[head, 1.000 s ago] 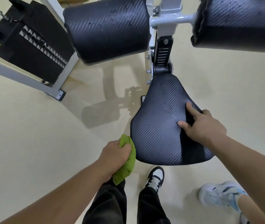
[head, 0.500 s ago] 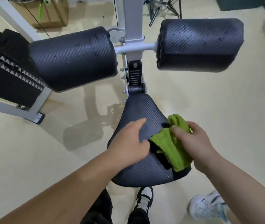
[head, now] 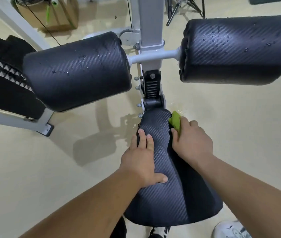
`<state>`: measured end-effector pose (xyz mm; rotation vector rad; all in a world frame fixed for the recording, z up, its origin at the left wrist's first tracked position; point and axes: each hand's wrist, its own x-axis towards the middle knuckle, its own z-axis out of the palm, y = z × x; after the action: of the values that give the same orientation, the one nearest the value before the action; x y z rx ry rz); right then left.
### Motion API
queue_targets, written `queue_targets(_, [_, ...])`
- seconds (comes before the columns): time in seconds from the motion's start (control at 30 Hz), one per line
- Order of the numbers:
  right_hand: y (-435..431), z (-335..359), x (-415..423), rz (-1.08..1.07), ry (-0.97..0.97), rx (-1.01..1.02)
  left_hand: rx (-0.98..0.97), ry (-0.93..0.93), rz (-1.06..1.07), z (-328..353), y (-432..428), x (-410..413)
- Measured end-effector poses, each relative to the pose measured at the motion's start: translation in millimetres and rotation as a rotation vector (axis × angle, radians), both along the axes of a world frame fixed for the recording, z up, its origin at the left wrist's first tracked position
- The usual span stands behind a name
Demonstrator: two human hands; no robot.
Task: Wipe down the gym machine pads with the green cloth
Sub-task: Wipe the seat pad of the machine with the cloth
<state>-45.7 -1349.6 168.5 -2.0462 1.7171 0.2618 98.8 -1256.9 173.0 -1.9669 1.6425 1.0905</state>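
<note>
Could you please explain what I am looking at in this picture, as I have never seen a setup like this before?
The picture comes from a camera worn on a person's head, looking forward and down, so you see that person's own hands from above. In front stands a gym machine: a white post carrying two black roller pads, the left pad and the right pad, both dotted with water drops. Below them is a black seat. The left hand lies flat on the seat, fingers straight. The right hand holds a green cloth against the seat's right edge, near its narrow far end. A cardboard box stands behind the machine.
</note>
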Motion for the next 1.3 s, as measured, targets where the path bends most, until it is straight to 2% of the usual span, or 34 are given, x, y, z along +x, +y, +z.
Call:
queue_targets(0.1, [-55, -19, 17, -0.033, -0.003, 0.100, 0.034, -0.049, -0.025, -1, -7, -7])
queue_targets(0.2, [-90, -30, 26, 0.003, -0.113, 0.281, 0.084, -0.085, -0.042, -3, -12, -8])
queue_targets(0.33, [-64, -28, -6, -0.194, -0.344, 0.412, 0.133, -0.128, -0.037, 0, -20, -11])
queue_targets(0.43, [-34, -14, -58, -0.224, -0.276, 0.521, 0.170, -0.138, 0.012, 4, -27, -17])
queue_targets(0.57, [10, 0, -110, -0.369, -0.269, 0.465, 0.173, -0.144, 0.036, 7, -25, -23])
queue_targets(0.67, [40, -9, -127, -0.481, -0.181, 0.426, 0.143, -0.120, 0.033, 8, -18, -21])
queue_targets(0.77, [32, -13, -116, -0.590, -0.280, 0.361, 0.134, -0.121, 0.018, 5, -17, -22])
queue_targets(0.93, [30, -12, -96, -0.563, -0.308, 0.270, 0.145, -0.118, 0.012, 3, -16, -18])
queue_targets(1.03, [71, -11, -118, -0.755, -0.394, 0.291, 0.141, -0.130, 0.010, 1, -19, -19])
queue_targets(1.1, [105, -9, -126, -0.952, -0.472, 0.316, 0.127, -0.117, 0.028, 0, -19, -17])
queue_targets(1.17, [142, -12, -121, -1.185, -0.537, 0.257, 0.068, -0.093, 0.057, -2, -11, -16])
queue_targets(1.3, [201, -10, -69, -1.580, -0.621, 0.099, -0.284, -0.052, 0.096, 5, 40, -27])
